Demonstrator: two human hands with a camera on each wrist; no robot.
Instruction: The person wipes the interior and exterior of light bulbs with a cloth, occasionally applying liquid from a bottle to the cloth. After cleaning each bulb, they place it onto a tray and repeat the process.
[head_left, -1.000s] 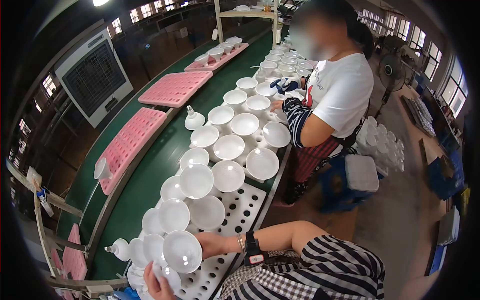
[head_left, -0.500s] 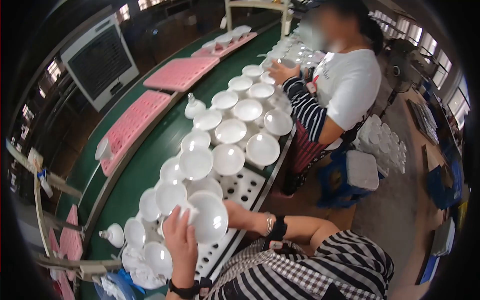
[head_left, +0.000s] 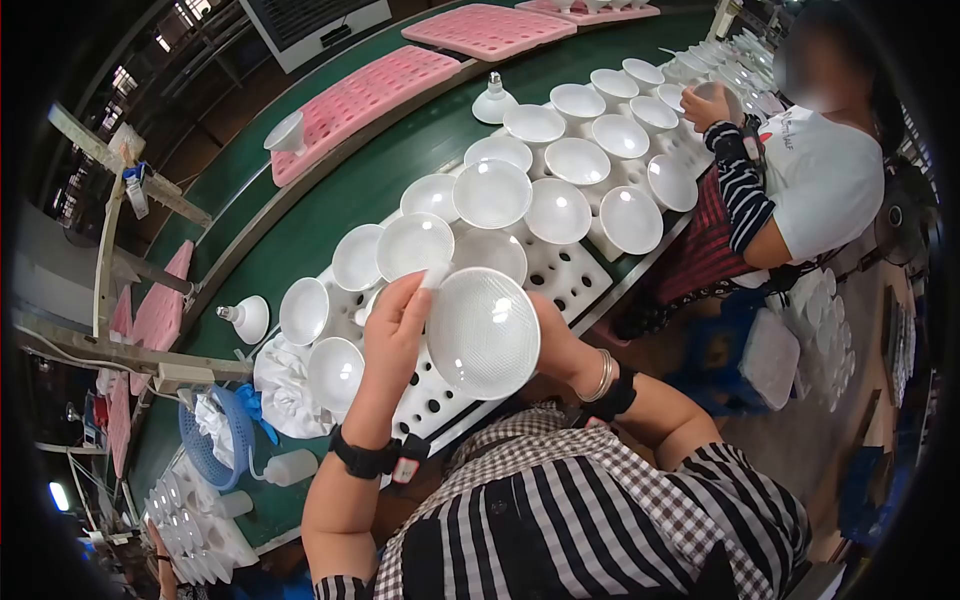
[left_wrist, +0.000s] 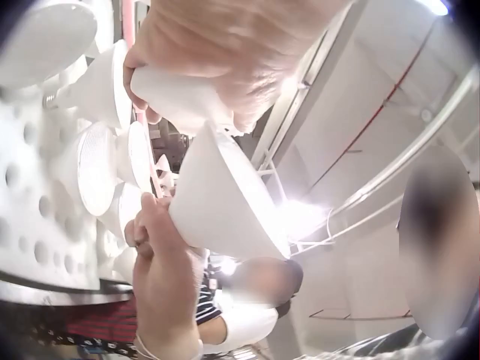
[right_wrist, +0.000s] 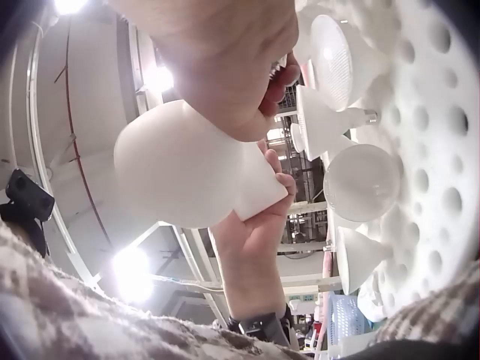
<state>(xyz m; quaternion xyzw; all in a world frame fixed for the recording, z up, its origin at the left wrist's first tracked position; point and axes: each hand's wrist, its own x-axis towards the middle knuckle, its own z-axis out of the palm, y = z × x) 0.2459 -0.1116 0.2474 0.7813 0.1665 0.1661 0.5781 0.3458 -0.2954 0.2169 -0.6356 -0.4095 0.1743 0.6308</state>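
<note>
A white reflector bulb (head_left: pixel 484 333) is held up in front of the chest, its wide textured face turned to the head camera. My right hand (head_left: pixel 560 345) grips it from behind; metal screw thread shows by its fingers in the right wrist view. My left hand (head_left: pixel 395 320) pinches a folded white piece (left_wrist: pixel 176 94), like cloth or sponge, at the bulb's rim. In the right wrist view that left hand (right_wrist: pixel 251 247) shows beyond the bulb's white body (right_wrist: pixel 176 165). More white reflector bulbs (head_left: pixel 415 247) stand face up in a white perforated tray (head_left: pixel 580 280) behind.
A loose bulb (head_left: pixel 247 319) lies on the green belt, near a white cloth heap (head_left: pixel 290 385) and a blue basket (head_left: pixel 215 440). Pink perforated trays (head_left: pixel 370 100) line the far side. Another person (head_left: pixel 820 180) works at the right beside the bulb rows.
The hands have brought the bulb up and right, nearer the chest. The left hand has come from below to the bulb's rim with the white piece. The head view has turned and tilted down.
</note>
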